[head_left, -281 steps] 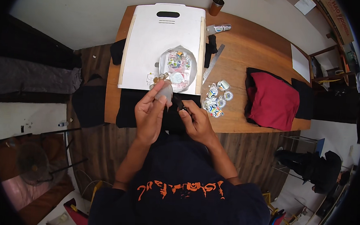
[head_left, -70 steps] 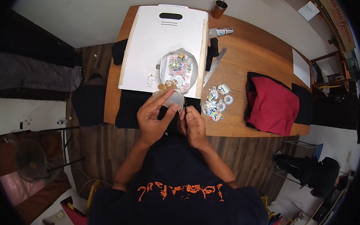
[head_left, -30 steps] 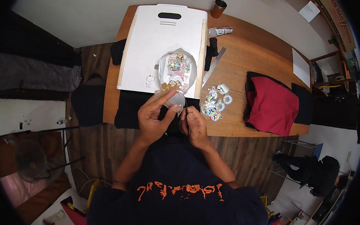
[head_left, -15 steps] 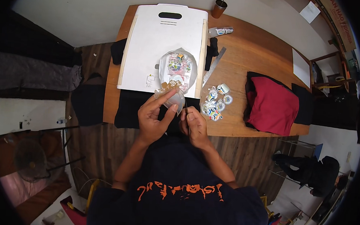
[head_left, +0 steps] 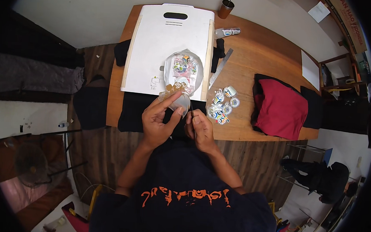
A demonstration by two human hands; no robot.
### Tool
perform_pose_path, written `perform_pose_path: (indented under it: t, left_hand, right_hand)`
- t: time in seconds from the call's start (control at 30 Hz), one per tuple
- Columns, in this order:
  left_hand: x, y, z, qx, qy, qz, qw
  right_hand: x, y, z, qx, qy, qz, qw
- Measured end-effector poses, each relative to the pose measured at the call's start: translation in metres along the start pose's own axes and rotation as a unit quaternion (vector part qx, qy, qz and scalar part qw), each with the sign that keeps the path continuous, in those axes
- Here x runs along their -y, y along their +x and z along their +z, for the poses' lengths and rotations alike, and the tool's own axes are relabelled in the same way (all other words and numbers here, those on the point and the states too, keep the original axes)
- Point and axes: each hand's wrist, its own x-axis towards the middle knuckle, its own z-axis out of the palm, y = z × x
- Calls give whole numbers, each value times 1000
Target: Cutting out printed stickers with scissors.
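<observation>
Above the table's near edge, my left hand pinches a translucent sheet between thumb and fingers. A gold-patterned part of this sheet sticks up past my fingertips. My right hand is closed around a thin, dark tool, pointing up at the sheet's right edge; its exact kind is hard to make out. Just beyond my fingers lies a round white container with colourful stickers in it. It rests on a large white board with a handle slot.
Right of the board, a pile of cut stickers lies on the wooden table. Near it are a metal ruler and a clear strip with stickers. A brown cup stands at the back; red cloth lies at right.
The translucent sheet has turned slightly between my fingers. Both hands stay in nearly the same place.
</observation>
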Motion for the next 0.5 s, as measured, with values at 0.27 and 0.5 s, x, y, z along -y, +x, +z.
perform_pose_path:
  t: [0.27,0.5]
  left_hand:
    - [1,1,1,-2,0,-3,1000]
    - [1,1,1,-1,6,-3,1000]
  right_hand:
    - [0,0,-3,4,9,3,1000]
    - [2,0,-2,-3,-1,8,1000]
